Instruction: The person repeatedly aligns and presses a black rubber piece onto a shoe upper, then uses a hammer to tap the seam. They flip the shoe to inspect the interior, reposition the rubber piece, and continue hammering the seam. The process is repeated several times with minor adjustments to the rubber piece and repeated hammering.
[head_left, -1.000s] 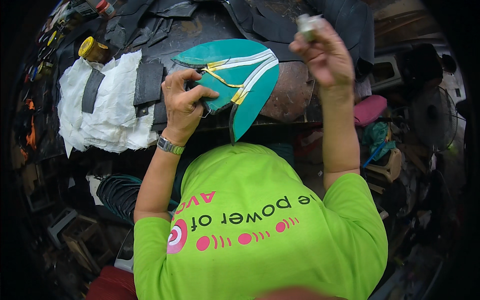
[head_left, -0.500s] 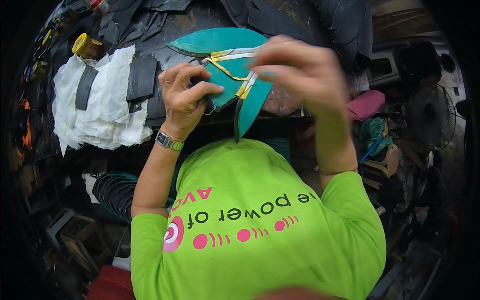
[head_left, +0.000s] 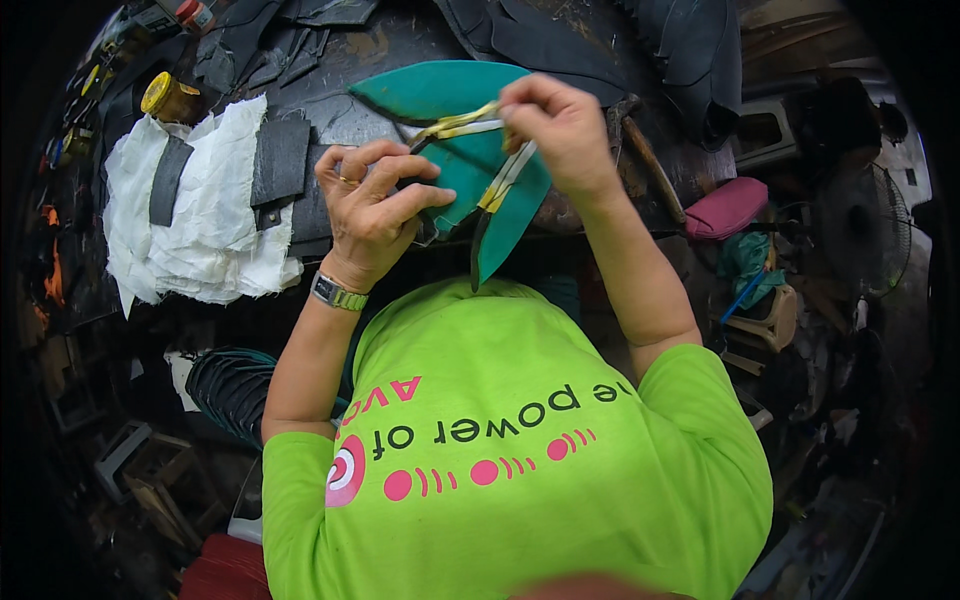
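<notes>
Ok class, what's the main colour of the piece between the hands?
The piece is mainly teal green, in the head view.

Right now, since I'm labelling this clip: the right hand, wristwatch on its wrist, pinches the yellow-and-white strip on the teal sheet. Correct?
Wrong wrist: the head view shows the wristwatch on the left wrist. The right hand does pinch the yellow-and-white strip on the teal sheet.

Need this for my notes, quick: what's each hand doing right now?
Left hand: closed on the edge of the green piece.
Right hand: closed, apparently pinching the yellow strip.
</notes>
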